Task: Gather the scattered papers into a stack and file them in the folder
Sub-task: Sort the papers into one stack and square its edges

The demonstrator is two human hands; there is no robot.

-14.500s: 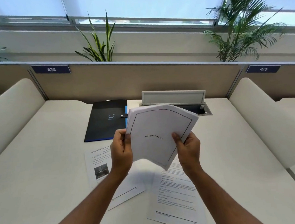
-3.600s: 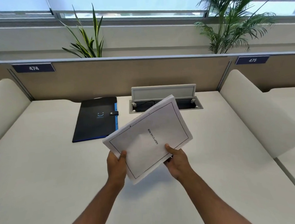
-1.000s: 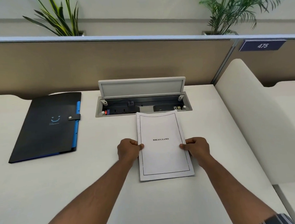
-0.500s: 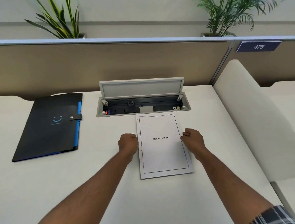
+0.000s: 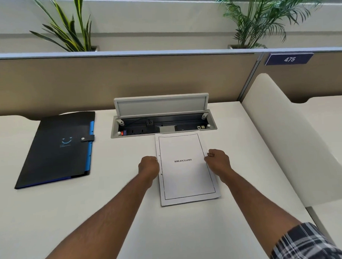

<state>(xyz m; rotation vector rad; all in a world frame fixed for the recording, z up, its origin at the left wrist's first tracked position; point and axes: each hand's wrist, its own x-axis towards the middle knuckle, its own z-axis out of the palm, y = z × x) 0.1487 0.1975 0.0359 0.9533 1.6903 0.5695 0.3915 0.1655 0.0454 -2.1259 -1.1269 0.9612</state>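
At mid-surface we log both hands curled into fists, one against each long edge of the paper stack (image 5: 184,168). Left hand (image 5: 149,166) touches the left edge, right hand (image 5: 218,160) the right edge; whether either grip pinches the sheets we cannot tell. Stack lies flat, top sheet reading "BIBLIOGRAPHY", its far edge just beside the open cable tray (image 5: 163,122). Black folder (image 5: 55,150) lies closed, strap snapped, to the far left, well apart from the stack, on the white surface (image 5: 72,212).
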